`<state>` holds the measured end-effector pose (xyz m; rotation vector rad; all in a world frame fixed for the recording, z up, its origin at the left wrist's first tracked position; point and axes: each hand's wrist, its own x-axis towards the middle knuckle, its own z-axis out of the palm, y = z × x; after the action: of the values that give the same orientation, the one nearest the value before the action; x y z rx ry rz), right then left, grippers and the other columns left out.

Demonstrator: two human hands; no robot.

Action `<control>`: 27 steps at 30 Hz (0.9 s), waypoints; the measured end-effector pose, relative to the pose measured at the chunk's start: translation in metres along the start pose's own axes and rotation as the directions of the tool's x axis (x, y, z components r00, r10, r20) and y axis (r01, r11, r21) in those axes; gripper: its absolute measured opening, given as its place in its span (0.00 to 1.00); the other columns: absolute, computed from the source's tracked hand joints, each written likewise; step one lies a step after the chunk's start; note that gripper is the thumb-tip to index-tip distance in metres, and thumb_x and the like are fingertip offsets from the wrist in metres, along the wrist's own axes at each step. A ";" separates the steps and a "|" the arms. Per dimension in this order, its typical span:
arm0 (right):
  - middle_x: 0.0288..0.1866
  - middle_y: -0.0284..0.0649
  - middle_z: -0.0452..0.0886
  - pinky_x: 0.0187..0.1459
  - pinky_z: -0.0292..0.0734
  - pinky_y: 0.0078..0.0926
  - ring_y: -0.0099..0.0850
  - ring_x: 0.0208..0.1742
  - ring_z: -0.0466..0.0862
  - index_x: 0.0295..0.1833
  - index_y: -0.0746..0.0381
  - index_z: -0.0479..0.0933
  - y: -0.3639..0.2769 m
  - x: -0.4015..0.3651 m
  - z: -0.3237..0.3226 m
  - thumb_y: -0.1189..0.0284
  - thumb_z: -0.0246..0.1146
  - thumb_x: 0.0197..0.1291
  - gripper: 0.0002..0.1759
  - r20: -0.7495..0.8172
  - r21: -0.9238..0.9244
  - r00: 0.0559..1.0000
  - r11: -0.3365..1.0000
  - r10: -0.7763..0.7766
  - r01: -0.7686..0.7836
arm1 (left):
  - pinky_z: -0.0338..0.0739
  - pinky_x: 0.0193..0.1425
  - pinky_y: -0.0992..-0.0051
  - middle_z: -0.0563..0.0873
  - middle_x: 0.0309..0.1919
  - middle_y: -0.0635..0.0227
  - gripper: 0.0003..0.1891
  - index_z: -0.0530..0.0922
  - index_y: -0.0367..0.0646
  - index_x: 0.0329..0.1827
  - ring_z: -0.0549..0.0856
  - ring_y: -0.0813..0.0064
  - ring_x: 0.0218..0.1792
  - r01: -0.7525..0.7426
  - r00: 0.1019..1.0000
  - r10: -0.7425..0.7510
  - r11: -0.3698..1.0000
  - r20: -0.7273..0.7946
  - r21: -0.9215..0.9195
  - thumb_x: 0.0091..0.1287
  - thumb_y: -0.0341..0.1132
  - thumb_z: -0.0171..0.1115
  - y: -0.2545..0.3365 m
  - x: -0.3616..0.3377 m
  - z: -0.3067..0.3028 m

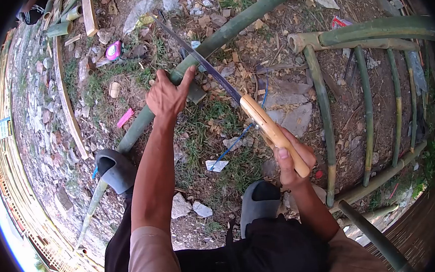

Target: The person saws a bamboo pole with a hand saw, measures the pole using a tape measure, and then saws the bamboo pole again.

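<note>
A long green bamboo pole [237,24] runs slantwise over the ground in front of me. My left hand [167,96] grips it near the middle, fingers and thumb around its upper side. My right hand [295,158] is closed on the light wooden handle of a handsaw [270,126]. The saw's dark narrow blade crosses over the pole just beyond my left thumb, its tip pointing up and left. Under the pole, a short bamboo piece [195,92] shows beside my left hand. My left shoe [116,170] rests on the pole's lower part.
A bamboo frame with rungs [321,122] lies at the right. Back left are a pink tape measure [114,51], a wooden strip [66,102] and cut bamboo pieces [60,29]. A pink scrap [124,117], blue cord [238,137], stones and wood chips litter the grassy ground.
</note>
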<state>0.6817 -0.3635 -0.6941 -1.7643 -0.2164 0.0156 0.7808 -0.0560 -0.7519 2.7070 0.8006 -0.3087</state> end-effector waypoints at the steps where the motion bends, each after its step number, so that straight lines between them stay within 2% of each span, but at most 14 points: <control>1: 0.38 0.52 0.88 0.34 0.81 0.26 0.30 0.30 0.87 0.61 0.79 0.78 -0.001 0.002 0.001 0.70 0.62 0.67 0.24 0.006 -0.005 1.000 1.000 -0.002 0.002 | 0.78 0.56 0.51 0.88 0.42 0.44 0.52 0.77 0.32 0.55 0.88 0.45 0.48 0.004 1.000 -0.004 1.000 0.001 -0.007 0.58 0.83 0.52 0.002 0.004 -0.005; 3: 0.39 0.52 0.89 0.35 0.82 0.26 0.31 0.31 0.88 0.60 0.80 0.78 -0.005 0.007 0.003 0.70 0.62 0.67 0.24 0.020 -0.072 0.999 0.997 -0.028 0.029 | 0.79 0.56 0.52 0.88 0.44 0.41 0.55 0.78 0.30 0.54 0.88 0.44 0.49 0.057 0.998 -0.056 0.998 0.020 -0.014 0.56 0.84 0.52 0.004 0.013 -0.008; 5: 0.39 0.52 0.89 0.34 0.81 0.25 0.30 0.30 0.87 0.60 0.80 0.78 -0.009 0.012 0.005 0.70 0.62 0.67 0.24 0.028 -0.068 1.000 0.998 0.010 -0.008 | 0.79 0.58 0.52 0.88 0.46 0.41 0.59 0.78 0.28 0.56 0.89 0.46 0.49 0.064 0.996 -0.062 0.998 0.064 -0.021 0.54 0.87 0.49 -0.011 0.034 -0.003; 7: 0.38 0.53 0.89 0.33 0.81 0.25 0.30 0.29 0.87 0.60 0.80 0.79 -0.008 0.018 0.009 0.70 0.63 0.67 0.25 0.047 -0.058 0.998 0.998 0.034 -0.031 | 0.79 0.59 0.53 0.89 0.40 0.44 0.62 0.81 0.25 0.51 0.89 0.50 0.48 0.103 0.979 -0.086 0.991 0.187 -0.083 0.53 0.89 0.45 -0.012 0.044 -0.009; 8: 0.37 0.52 0.88 0.32 0.80 0.25 0.28 0.28 0.86 0.60 0.80 0.79 -0.007 0.021 0.011 0.70 0.63 0.67 0.25 0.034 -0.064 0.999 0.998 -0.016 0.018 | 0.79 0.59 0.54 0.88 0.32 0.50 0.63 0.86 0.29 0.47 0.89 0.54 0.48 0.087 0.926 -0.026 0.985 0.376 -0.146 0.51 0.92 0.40 -0.016 0.050 -0.017; 9: 0.35 0.51 0.88 0.30 0.79 0.24 0.27 0.27 0.85 0.60 0.80 0.79 -0.006 0.023 0.014 0.70 0.63 0.67 0.25 0.019 -0.068 0.998 0.996 -0.065 0.066 | 0.79 0.59 0.54 0.88 0.32 0.50 0.63 0.86 0.29 0.47 0.89 0.54 0.48 0.089 0.926 -0.030 0.986 0.375 -0.141 0.51 0.92 0.40 -0.018 0.053 -0.017; 11: 0.34 0.50 0.88 0.29 0.78 0.24 0.26 0.26 0.84 0.60 0.80 0.78 -0.009 0.026 0.016 0.69 0.63 0.67 0.25 0.019 -0.038 0.999 0.999 -0.038 0.039 | 0.80 0.58 0.54 0.87 0.27 0.53 0.61 0.89 0.35 0.44 0.89 0.54 0.47 0.096 0.889 0.018 0.969 0.458 -0.226 0.49 0.93 0.39 -0.021 0.057 -0.014; 15: 0.33 0.49 0.88 0.28 0.77 0.24 0.25 0.25 0.84 0.60 0.80 0.78 -0.007 0.031 0.014 0.69 0.63 0.68 0.25 0.023 -0.024 0.999 0.999 -0.032 0.033 | 0.79 0.57 0.51 0.86 0.27 0.53 0.61 0.90 0.40 0.46 0.89 0.54 0.44 0.103 0.907 0.002 0.968 0.421 -0.227 0.49 0.93 0.37 -0.022 0.062 -0.008; 17: 0.34 0.49 0.88 0.28 0.77 0.24 0.26 0.25 0.84 0.61 0.80 0.78 -0.007 0.030 0.013 0.69 0.63 0.68 0.25 0.042 -0.035 0.999 0.999 -0.028 0.030 | 0.78 0.57 0.48 0.86 0.27 0.51 0.61 0.90 0.39 0.47 0.89 0.55 0.43 0.151 0.860 -0.008 0.959 0.511 -0.238 0.50 0.93 0.37 -0.023 0.065 -0.009; 19: 0.36 0.50 0.88 0.29 0.78 0.24 0.26 0.26 0.85 0.61 0.80 0.78 -0.007 0.029 0.012 0.69 0.63 0.67 0.25 0.061 -0.044 0.998 0.998 -0.034 0.037 | 0.78 0.58 0.47 0.86 0.28 0.52 0.61 0.89 0.38 0.48 0.89 0.55 0.44 0.153 0.851 -0.005 0.959 0.526 -0.238 0.50 0.93 0.38 -0.022 0.064 -0.010; 22: 0.38 0.52 0.89 0.30 0.79 0.24 0.28 0.27 0.86 0.62 0.80 0.77 -0.008 0.027 0.013 0.70 0.63 0.67 0.25 0.069 -0.035 0.995 0.996 -0.077 0.080 | 0.78 0.57 0.46 0.86 0.28 0.53 0.61 0.89 0.37 0.47 0.89 0.54 0.44 0.141 0.859 -0.001 0.962 0.512 -0.235 0.50 0.92 0.38 -0.021 0.060 -0.011; 24: 0.41 0.54 0.89 0.31 0.80 0.25 0.31 0.28 0.87 0.61 0.81 0.77 -0.014 0.027 0.011 0.66 0.63 0.67 0.28 0.093 -0.058 0.995 0.998 -0.019 0.025 | 0.78 0.55 0.46 0.86 0.28 0.54 0.60 0.90 0.39 0.46 0.89 0.54 0.44 0.118 0.910 -0.016 0.968 0.414 -0.221 0.50 0.92 0.38 -0.021 0.057 -0.008; 25: 0.41 0.54 0.89 0.31 0.80 0.25 0.31 0.28 0.87 0.61 0.81 0.77 -0.013 0.018 0.006 0.66 0.63 0.67 0.28 0.103 -0.056 0.994 0.998 -0.018 0.024 | 0.78 0.55 0.46 0.86 0.28 0.54 0.60 0.90 0.39 0.46 0.89 0.54 0.44 0.128 0.909 -0.024 0.966 0.415 -0.223 0.50 0.92 0.38 -0.020 0.056 -0.008; 27: 0.27 0.45 0.83 0.27 0.75 0.23 0.25 0.23 0.79 0.64 0.81 0.75 -0.005 -0.006 -0.016 0.61 0.57 0.70 0.31 0.067 -0.076 0.998 0.997 -0.018 0.023 | 0.79 0.51 0.47 0.86 0.27 0.55 0.59 0.90 0.40 0.45 0.89 0.56 0.44 0.114 0.905 -0.026 0.977 0.425 -0.182 0.50 0.92 0.38 -0.021 0.058 -0.007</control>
<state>0.6768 -0.3790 -0.6865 -1.8391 -0.2867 0.0514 0.8179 -0.0079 -0.7664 2.3021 0.7520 -0.7556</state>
